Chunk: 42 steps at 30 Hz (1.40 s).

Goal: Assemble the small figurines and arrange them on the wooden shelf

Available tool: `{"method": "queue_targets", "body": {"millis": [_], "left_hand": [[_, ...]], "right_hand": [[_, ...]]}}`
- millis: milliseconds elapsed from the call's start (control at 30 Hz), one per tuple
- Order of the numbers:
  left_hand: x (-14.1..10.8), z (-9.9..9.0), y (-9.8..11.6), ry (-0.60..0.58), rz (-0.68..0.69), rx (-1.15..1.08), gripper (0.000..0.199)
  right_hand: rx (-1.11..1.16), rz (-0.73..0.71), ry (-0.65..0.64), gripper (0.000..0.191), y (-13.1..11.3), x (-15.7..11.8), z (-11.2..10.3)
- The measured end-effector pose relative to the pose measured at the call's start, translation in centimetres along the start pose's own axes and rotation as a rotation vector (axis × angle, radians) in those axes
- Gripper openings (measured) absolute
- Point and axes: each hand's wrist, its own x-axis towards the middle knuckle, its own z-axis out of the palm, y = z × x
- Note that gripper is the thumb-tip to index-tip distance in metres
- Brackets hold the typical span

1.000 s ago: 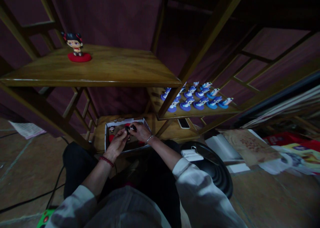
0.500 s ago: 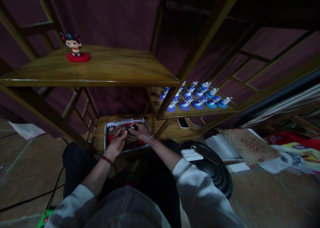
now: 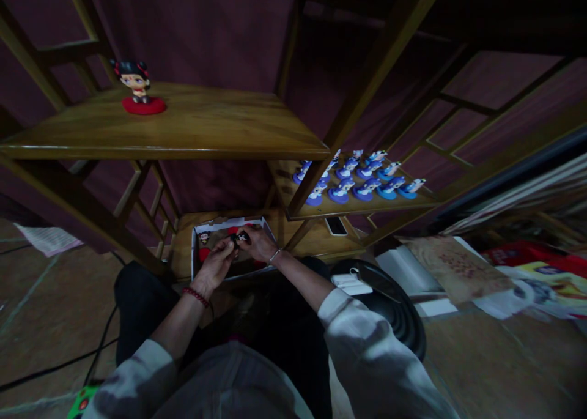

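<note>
Where left hand and right hand meet, grip closed on a small dark figurine over an open box on the lower wooden shelf; purple backdrop behind, tiled floor around.

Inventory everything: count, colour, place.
Shelf unit: 1, brown, centre
Backdrop: 1, purple, behind
Box: 1, white, lower shelf
Contents: several, red and black, inside
Dark piece: 1, black, above box
Lone figurine: 1, red base, upper shelf
Figurines: about ten, blue or purple, right shelf
Slab: 1, black, lower shelf
Ridged stand: 1, black, right
Oddments: unclear, white, on stand
Sheet: 1, tan, right
Packaging: unclear, red and yellow, right
Paper: 1, white, left
Cables: unclear, black, left
Unidentified object: 1, green, bottom left
Left hand: 1, red bracelet, on piece
Right hand: 1, silver bracelet, on piece
Sleeves: 2, grey, bottom
Trousers: 1, black, below
</note>
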Motion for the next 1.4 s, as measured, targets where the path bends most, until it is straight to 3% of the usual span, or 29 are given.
{"method": "queue_targets", "body": {"millis": [600, 833, 1400], "left_hand": [[0.5, -0.2, 0.4, 0.056, -0.001, -0.024, 0.015], [0.6, -0.2, 0.3, 0.076, 0.003, -0.033, 0.012], [0.5, -0.3, 0.0, 0.059, -0.058, -0.084, 0.009]], "right_hand": [[0.0, -0.018, -0.052, 0.017, 0.8, 1.0, 0.5], [-0.036, -0.085, -0.024, 0.013, 1.1, 1.1, 0.8], [-0.108, -0.243, -0.117, 0.015, 1.4, 1.1, 0.2]]}}
